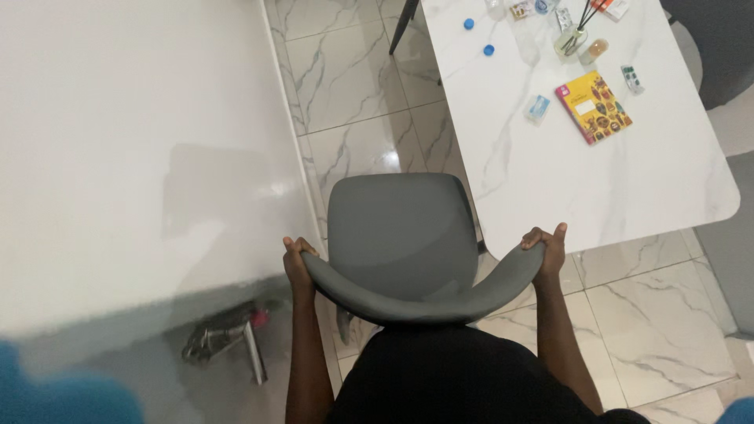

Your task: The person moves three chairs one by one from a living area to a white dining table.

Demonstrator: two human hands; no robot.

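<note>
A grey chair (400, 232) with a curved backrest stands below me on the marble floor, its seat facing away. My left hand (297, 263) grips the left end of the backrest. My right hand (547, 245) grips the right end, thumb up. Both arms reach down from the bottom of the view. The chair sits between a white wall on the left and a white marble table (644, 180) on the right.
A yellow book (594, 107), two blue caps (478, 37), a reed diffuser (572, 35) and small packets lie on the table. A metal object (224, 338) lies on the floor by the wall. Another dark chair (719, 47) stands at the upper right.
</note>
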